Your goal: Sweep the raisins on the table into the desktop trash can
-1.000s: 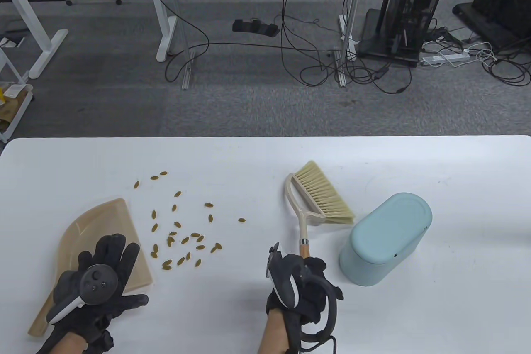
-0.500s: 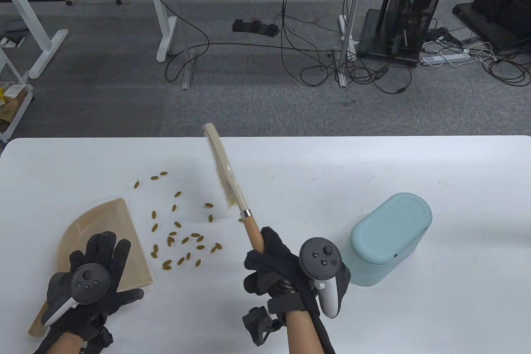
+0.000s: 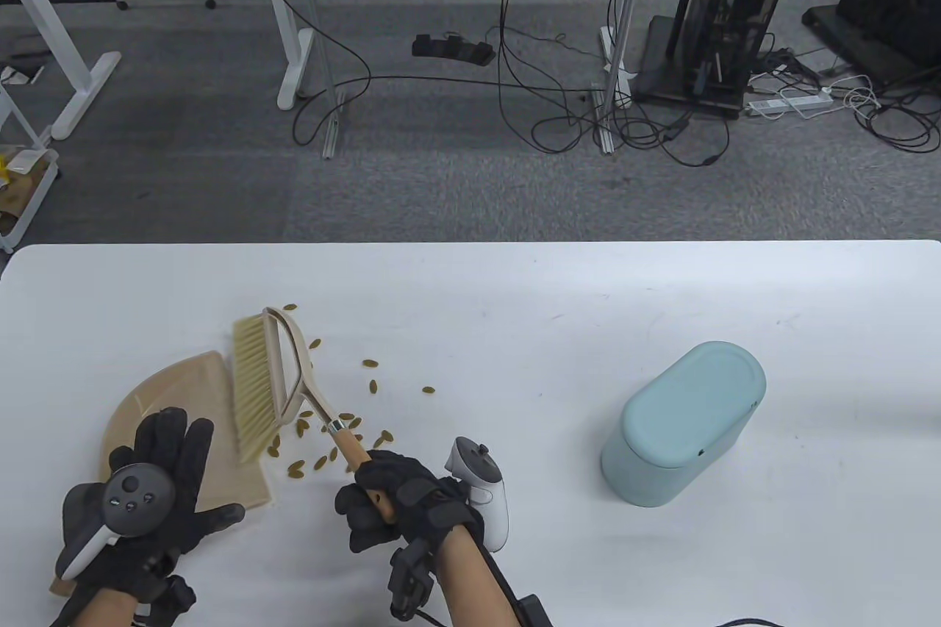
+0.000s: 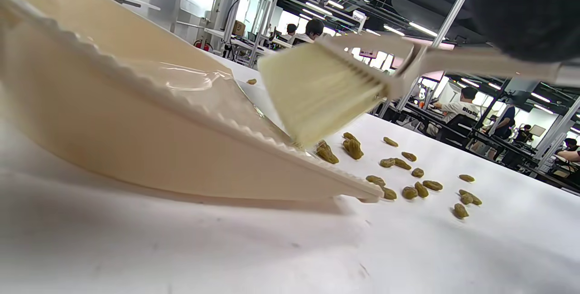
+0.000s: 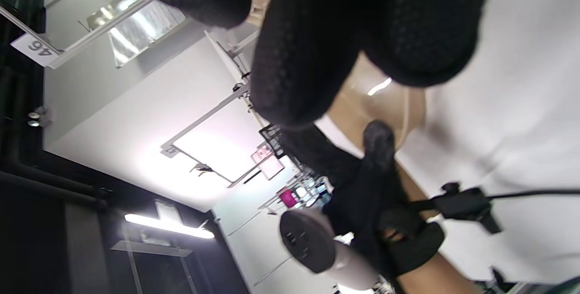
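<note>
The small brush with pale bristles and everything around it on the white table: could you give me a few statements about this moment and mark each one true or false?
1. The right hand grips the wooden handle of the small brush with pale bristles. True.
2. The left hand rests on the beige plastic dustpan. True.
3. The light blue oval desktop trash can stands between the two hands. False: it stands to the right of both hands.
4. All the brown raisins already lie in the dustpan. False: many still lie scattered on the white table.
5. The brush bristles sit at the dustpan's open edge. True, as the left wrist view shows.
</note>
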Demonstrator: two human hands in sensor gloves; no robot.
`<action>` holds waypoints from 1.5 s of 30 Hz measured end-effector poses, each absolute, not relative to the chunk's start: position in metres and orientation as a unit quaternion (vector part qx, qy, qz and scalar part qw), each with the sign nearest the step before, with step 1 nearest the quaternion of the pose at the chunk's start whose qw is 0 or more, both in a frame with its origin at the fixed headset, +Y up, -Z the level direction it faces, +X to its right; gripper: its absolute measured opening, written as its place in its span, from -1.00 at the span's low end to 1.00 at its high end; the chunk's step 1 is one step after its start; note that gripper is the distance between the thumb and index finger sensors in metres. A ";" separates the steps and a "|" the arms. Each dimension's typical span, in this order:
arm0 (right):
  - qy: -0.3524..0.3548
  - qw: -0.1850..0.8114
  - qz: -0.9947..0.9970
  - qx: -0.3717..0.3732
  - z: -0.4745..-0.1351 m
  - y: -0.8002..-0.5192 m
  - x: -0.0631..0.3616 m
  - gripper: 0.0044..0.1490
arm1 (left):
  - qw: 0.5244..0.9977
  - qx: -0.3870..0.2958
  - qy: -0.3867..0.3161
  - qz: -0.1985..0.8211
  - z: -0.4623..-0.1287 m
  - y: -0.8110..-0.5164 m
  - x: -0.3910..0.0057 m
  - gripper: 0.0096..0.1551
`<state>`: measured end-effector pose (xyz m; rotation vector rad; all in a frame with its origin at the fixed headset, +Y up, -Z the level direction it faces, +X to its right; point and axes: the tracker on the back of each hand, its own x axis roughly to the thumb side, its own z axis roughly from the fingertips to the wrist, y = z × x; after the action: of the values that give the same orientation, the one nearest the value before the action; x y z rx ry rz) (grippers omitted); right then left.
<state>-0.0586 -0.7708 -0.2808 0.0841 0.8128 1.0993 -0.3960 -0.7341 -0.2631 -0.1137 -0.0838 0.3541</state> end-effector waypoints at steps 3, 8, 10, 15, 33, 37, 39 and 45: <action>0.358 0.735 0.575 0.006 -0.283 -0.772 -0.041 -0.03 | 0.982 -0.056 -0.043 0.176 -0.263 -0.734 -0.396 0.30; 0.332 0.636 0.696 0.003 -0.278 -0.752 0.000 -0.08 | 0.981 -0.056 -0.035 0.184 -0.264 -0.735 -0.399 0.29; 0.324 0.614 0.720 -0.014 -0.272 -0.743 0.016 -0.10 | 0.981 -0.055 -0.028 0.185 -0.263 -0.735 -0.401 0.29; 0.256 0.513 0.818 -0.052 -0.262 -0.720 0.043 -0.13 | 0.979 -0.049 -0.020 0.196 -0.263 -0.734 -0.405 0.28; 0.321 0.675 0.662 0.060 -0.337 -0.748 -0.097 -0.06 | 0.973 -0.048 -0.023 0.225 -0.264 -0.734 -0.409 0.29; 0.335 0.691 0.640 0.031 -0.339 -0.760 -0.098 -0.06 | 0.973 -0.052 -0.024 0.222 -0.266 -0.735 -0.408 0.29; 0.323 0.695 0.642 0.023 -0.336 -0.760 -0.089 -0.06 | 0.973 -0.052 -0.023 0.224 -0.265 -0.735 -0.408 0.29; 0.310 0.686 0.658 0.003 -0.311 -0.753 -0.034 -0.06 | 0.973 -0.054 -0.016 0.224 -0.264 -0.734 -0.409 0.29</action>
<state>-0.0336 -0.7529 -0.3108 0.0077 0.6936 1.4735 -0.4087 -0.7339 -0.2638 -0.1094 -0.0328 0.4511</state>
